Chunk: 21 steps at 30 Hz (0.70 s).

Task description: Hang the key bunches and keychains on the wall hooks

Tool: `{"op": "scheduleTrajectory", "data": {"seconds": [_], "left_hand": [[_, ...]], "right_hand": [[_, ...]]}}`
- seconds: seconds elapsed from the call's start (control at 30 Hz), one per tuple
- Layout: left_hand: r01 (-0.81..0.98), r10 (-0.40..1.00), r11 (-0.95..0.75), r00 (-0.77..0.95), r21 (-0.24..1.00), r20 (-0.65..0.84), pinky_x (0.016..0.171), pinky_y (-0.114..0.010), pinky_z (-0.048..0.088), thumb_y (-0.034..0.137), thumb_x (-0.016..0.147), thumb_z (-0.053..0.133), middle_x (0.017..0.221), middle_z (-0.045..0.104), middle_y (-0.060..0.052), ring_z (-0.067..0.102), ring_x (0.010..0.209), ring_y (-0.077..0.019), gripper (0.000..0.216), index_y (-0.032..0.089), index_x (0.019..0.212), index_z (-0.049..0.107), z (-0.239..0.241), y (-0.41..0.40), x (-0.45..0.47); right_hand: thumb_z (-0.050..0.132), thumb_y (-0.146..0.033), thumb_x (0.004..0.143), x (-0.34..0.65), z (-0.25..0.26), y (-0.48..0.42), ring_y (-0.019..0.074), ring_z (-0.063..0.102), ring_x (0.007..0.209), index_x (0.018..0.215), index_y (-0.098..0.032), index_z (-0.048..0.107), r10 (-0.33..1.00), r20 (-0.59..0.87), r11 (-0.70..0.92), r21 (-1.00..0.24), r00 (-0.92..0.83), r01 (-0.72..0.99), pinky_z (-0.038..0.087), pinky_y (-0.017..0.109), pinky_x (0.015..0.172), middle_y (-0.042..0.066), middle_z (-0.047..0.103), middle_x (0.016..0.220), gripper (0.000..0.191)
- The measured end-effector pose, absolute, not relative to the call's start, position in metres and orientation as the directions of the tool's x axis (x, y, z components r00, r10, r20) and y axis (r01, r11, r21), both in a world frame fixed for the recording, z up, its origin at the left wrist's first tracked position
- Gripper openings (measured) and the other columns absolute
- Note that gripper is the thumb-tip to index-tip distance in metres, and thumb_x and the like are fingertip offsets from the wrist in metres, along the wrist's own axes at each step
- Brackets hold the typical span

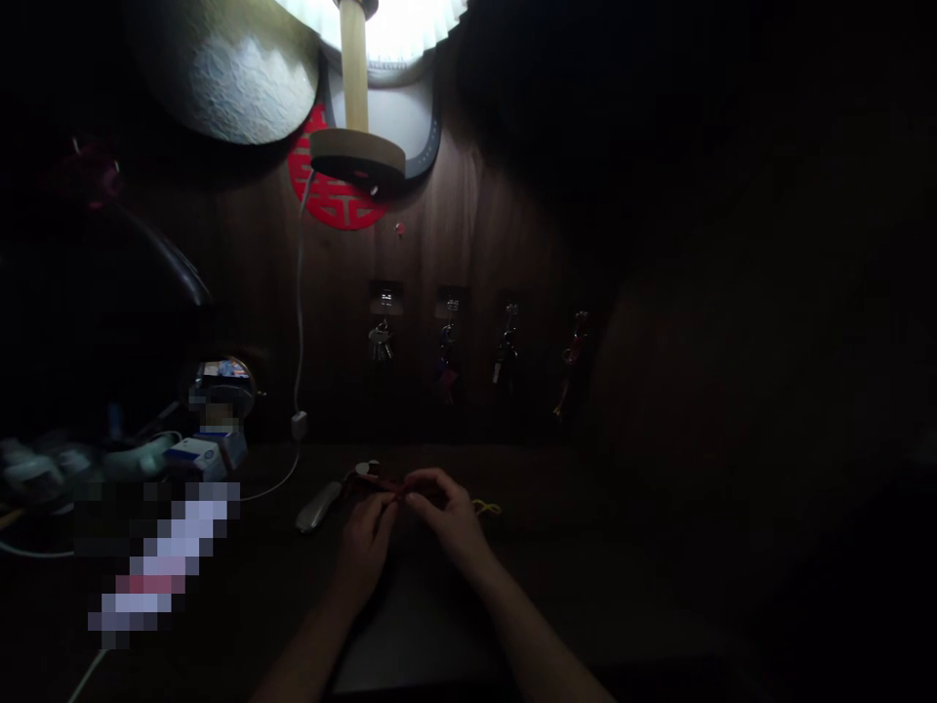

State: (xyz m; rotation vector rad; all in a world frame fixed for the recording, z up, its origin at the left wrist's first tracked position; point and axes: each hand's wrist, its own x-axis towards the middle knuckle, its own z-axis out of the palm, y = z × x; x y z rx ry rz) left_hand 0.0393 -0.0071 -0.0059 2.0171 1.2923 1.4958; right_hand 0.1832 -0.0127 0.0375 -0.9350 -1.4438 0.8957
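My left hand (370,532) and my right hand (448,510) meet low over the dark desk, fingertips pinched close together. Between them is a thin dark red thing (387,483) that looks like a cord; the dim light hides its exact kind. Just left of my left hand lies a grey oblong object (319,508) with rounded ends. Small round pale pieces (366,470), perhaps keys, sit beyond my left fingers. A loop of yellow cord (487,508) shows to the right of my right hand.
Key bunches (381,342) hang from several hooks on the wooden back panel. Above stands a lit lamp (355,88) with a white cable (299,322) running down to the desk. Small boxes (205,454) and a round mirror (226,386) are at the left.
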Motion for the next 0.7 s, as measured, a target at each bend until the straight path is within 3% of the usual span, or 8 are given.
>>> {"op": "scheduleTrajectory", "data": {"seconds": [0.17,0.37,0.57,0.7], "left_hand": [[0.454,0.799,-0.565,0.090,0.689,0.595,0.079,-0.033,0.049,0.035,0.086,0.044,0.094,0.069,-0.005,0.063,0.088,-0.0200,0.024,0.023,0.091,0.064,-0.005,-0.007,0.040],[0.419,0.839,-0.500,0.017,0.758,0.544,0.090,-0.036,0.045,0.036,0.086,0.043,0.104,0.068,-0.005,0.060,0.101,-0.0204,0.027,0.022,0.097,0.063,0.003,-0.009,0.040],[0.386,0.868,-0.443,-0.040,0.809,0.495,0.090,-0.035,0.045,0.038,0.085,0.042,0.102,0.069,-0.004,0.061,0.100,-0.0207,0.028,0.023,0.091,0.064,0.007,-0.010,0.041],[0.387,0.874,-0.424,-0.062,0.819,0.482,0.089,-0.036,0.045,0.040,0.084,0.042,0.100,0.069,-0.004,0.061,0.098,-0.0209,0.028,0.024,0.090,0.064,0.007,-0.008,0.042]], "right_hand": [[0.062,-0.038,0.072,0.186,0.038,-0.013,0.0145,0.056,0.070,0.071,-0.020,0.062,0.939,0.343,0.343,-0.935,-0.017,0.093,0.043,0.025,0.068,-0.001,0.061,0.070,0.019],[0.068,-0.043,0.064,0.197,0.052,-0.011,0.0124,0.051,0.059,0.063,-0.018,0.060,0.969,0.234,0.240,-0.967,0.075,-0.083,0.040,0.023,0.059,-0.003,0.056,0.059,0.026],[0.071,-0.044,0.063,0.230,0.071,-0.006,0.0156,0.058,0.069,0.081,-0.019,0.069,0.942,0.201,0.259,-0.944,0.268,-0.205,0.043,0.025,0.063,0.001,0.065,0.072,0.030],[0.066,-0.042,0.067,0.259,0.081,0.001,0.0180,0.060,0.079,0.090,-0.022,0.069,0.884,0.287,0.362,-0.920,0.369,-0.152,0.045,0.028,0.067,0.003,0.068,0.085,0.030]]}}
